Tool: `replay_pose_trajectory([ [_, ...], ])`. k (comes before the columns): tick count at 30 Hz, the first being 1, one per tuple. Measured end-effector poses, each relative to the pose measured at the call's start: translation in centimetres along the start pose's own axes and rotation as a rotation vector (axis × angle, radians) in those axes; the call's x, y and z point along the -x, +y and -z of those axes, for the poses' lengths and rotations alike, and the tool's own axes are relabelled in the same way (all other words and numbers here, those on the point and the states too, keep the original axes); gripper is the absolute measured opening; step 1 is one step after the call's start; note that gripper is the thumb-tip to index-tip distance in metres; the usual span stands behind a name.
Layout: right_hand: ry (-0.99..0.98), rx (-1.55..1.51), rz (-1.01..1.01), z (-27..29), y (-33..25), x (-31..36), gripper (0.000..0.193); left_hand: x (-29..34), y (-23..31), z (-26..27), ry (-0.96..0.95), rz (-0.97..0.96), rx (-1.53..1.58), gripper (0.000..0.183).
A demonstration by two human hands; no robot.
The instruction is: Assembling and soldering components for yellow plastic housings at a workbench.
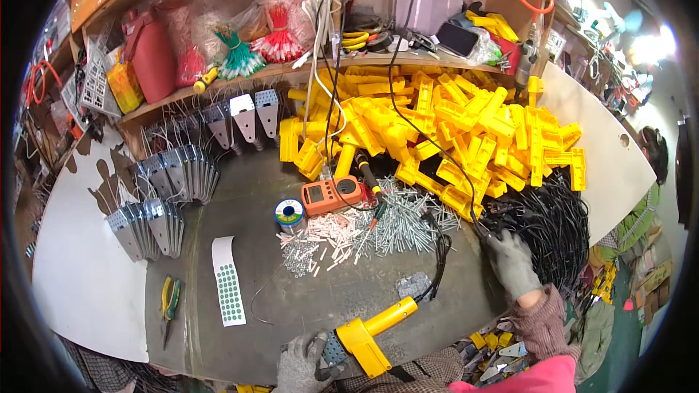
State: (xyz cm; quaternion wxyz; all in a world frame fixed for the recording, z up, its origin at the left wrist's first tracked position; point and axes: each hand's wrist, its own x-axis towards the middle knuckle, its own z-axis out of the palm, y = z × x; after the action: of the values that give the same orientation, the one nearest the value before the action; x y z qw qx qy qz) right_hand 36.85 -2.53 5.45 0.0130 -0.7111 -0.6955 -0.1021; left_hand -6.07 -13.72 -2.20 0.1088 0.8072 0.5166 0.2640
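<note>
At the front edge of the bench, my gloved left hand (302,364) grips the perforated metal plate (333,349) of a yellow plastic handle (375,331). A black cable (440,266) runs out of the handle's far end. To the right, my gloved right hand (513,266) reaches to the left edge of a heap of black cables (546,222). Its fingers are bent together around a dark, thin end where a hanging cord comes down; what exactly they hold is hard to make out. A small clear plastic piece (413,285) lies beyond the handle.
Yellow plastic housings (466,124) are piled at the back. Before them lie long screws (404,218), an orange multimeter (331,195), a solder spool (290,215) and pale small sleeves (335,236). Leftward are a sticker sheet (228,280), pliers (170,306) and metal plates (164,225).
</note>
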Motion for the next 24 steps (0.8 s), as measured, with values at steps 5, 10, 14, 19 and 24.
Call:
replay_pose_trajectory([
  [5,0.166,-0.337,0.152,-3.1,-8.6,-9.9,0.029,0.5,0.2,0.2,-0.017,0.063,-0.066,0.087],
  [10,0.508,-0.866,0.219,-2.9,-9.3,-11.7,0.032,2.4,-1.1,0.3,0.043,0.092,-0.014,0.070],
  [14,0.181,-1.080,0.780,6.3,-19.0,-16.4,0.027,3.5,-3.8,0.3,-0.025,0.415,0.079,0.055],
  [19,0.053,-0.220,0.947,5.9,-26.0,-23.2,0.020,-1.6,-1.8,3.2,0.122,0.313,-0.190,0.037],
  [24,-0.041,-0.092,0.838,5.2,-23.3,-25.3,0.016,-5.0,-10.3,7.6,0.318,0.452,-0.335,0.055],
])
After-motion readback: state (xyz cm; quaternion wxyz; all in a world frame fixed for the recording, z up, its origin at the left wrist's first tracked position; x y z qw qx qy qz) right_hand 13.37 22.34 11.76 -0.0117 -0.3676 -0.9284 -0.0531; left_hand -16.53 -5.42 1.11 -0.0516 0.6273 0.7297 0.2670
